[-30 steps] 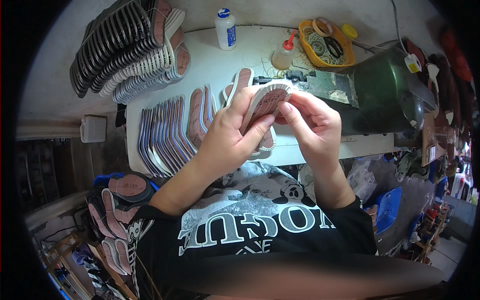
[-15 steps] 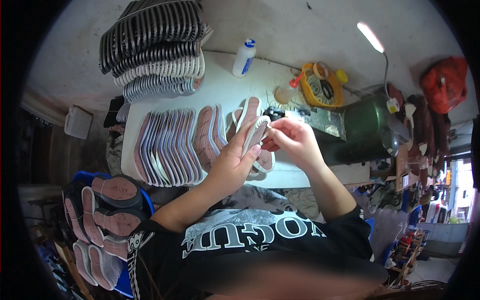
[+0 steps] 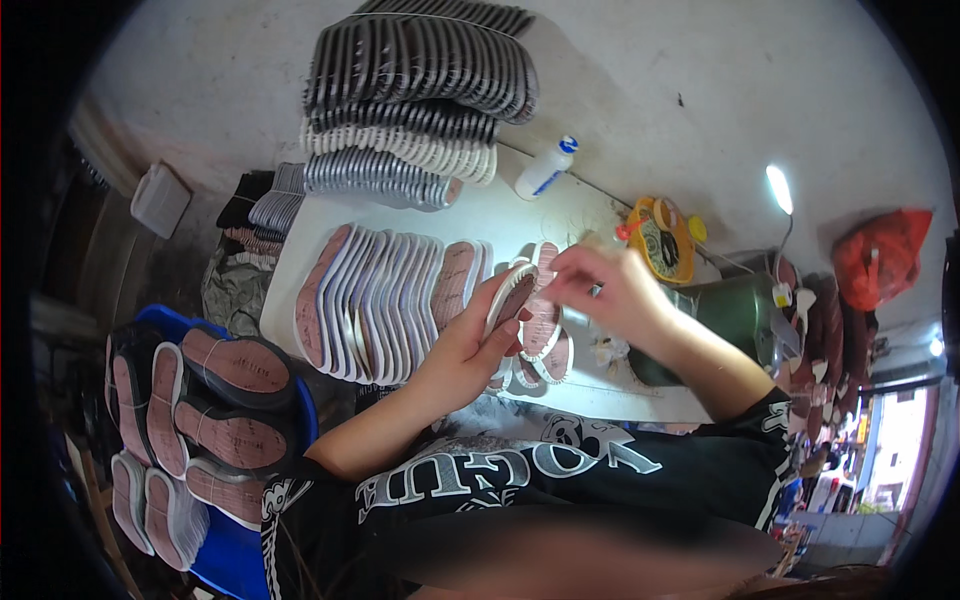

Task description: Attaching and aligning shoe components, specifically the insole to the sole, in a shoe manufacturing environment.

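A shoe sole (image 3: 513, 297) with a pinkish-brown face and a white stitched rim is tilted up in my left hand (image 3: 470, 340), fingers and thumb closed on its lower half. Just right of it is my right hand (image 3: 615, 290), fingers bent together and a little smeared by motion; what they pinch, if anything, is too small to make out. Below the hands, several loose soles (image 3: 545, 330) of the same kind lie overlapping on the white table (image 3: 640, 400), partly hidden. To their left stands a long row of white-edged soles (image 3: 385, 300).
Tall tied stacks of dark, white and grey soles (image 3: 420, 70) rise at the back left. Behind are a white bottle (image 3: 547, 168) and a yellow basket (image 3: 675, 262). A dark green rounded object (image 3: 735, 325) and a lit lamp (image 3: 779, 190) are right; a blue bin (image 3: 310, 405) of soles, lower left.
My right hand has moved away from the sole's edge, up and to the right. My left hand still holds the sole. The whole view has shifted, with the table now farther right.
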Demonstrator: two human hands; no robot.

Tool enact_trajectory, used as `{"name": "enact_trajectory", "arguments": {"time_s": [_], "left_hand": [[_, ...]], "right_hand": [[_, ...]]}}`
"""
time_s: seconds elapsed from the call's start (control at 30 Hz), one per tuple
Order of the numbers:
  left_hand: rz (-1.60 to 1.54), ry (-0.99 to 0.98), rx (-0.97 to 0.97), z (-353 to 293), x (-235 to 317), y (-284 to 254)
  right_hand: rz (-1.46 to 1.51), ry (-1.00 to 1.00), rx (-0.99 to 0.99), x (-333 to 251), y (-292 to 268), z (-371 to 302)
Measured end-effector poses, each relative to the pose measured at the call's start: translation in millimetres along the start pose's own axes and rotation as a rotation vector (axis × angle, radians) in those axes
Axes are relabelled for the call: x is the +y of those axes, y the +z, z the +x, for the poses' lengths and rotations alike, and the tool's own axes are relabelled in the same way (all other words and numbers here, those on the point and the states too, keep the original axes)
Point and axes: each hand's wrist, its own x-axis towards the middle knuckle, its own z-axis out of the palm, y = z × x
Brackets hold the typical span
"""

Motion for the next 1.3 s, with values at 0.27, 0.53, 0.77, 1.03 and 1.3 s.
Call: {"name": "enact_trajectory", "arguments": {"time_s": [0.27,0.53,0.77,1.03,1.3], "left_hand": [[0.058,0.003,0.061,-9,-3,3],[-0.257,-0.029,0.04,-7,-24,25],[-0.237,-0.078,-0.007,-8,-33,43],[-0.059,0.12,0.1,-3,-25,49],[-0.079,0.083,0.243,-6,-42,28]], "right_hand": [[-0.374,-0.287,0.102,16,40,2],[0.018,-0.052,0.156,14,26,-26],[-0.165,-0.027,0.083,12,8,-40],[0.38,0.266,-0.21,8,24,-43],[0.223,0.257,-0.589,16,0,-2]]}}
